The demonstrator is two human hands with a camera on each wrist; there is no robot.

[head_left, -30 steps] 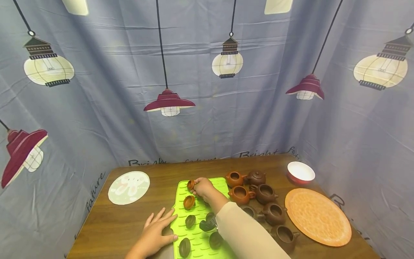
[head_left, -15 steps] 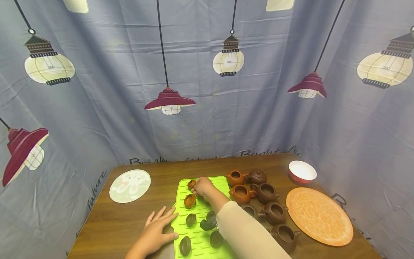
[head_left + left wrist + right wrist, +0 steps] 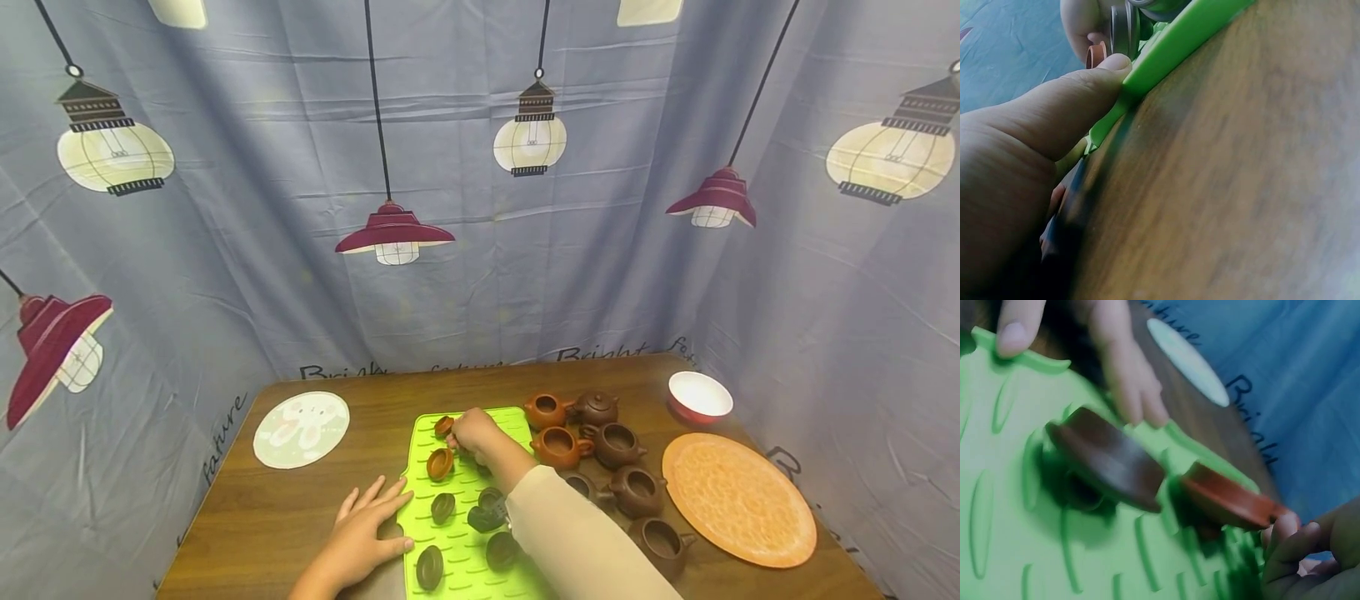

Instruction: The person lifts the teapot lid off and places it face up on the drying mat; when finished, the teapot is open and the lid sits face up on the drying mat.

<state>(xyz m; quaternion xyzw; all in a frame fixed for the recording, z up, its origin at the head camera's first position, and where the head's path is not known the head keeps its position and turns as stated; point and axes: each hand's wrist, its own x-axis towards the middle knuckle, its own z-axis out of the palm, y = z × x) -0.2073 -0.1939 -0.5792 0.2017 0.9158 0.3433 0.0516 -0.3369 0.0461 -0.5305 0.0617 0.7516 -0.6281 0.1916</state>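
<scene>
Upside-down teapot lids lie on a lime-green ridged mat (image 3: 465, 575). My right hand (image 3: 477, 437) reaches to its far left part, fingertips pinching the edge of a small orange teapot lid (image 3: 444, 426). In the right wrist view the curled fingers of this hand (image 3: 1310, 556) appear behind a nearer orange lid (image 3: 1229, 497), and the pinched lid is mostly hidden. A dark brown lid (image 3: 1110, 459) lies closer to that camera. My left hand (image 3: 363, 537) has its fingers spread along the mat's left edge; its thumb (image 3: 1079, 103) touches the rim in the left wrist view.
Several lidless teapots, orange (image 3: 558, 447) and brown (image 3: 637, 492), stand right of the mat; a lidded brown teapot (image 3: 596, 408) is behind them. Further right are a red-and-white bowl (image 3: 699, 396) and a round orange placemat (image 3: 738, 500). A rabbit placemat (image 3: 302, 429) lies back left.
My right hand has shifted slightly right at the small orange lid, which stays in about the same place on the mat. The left hand keeps its position.
</scene>
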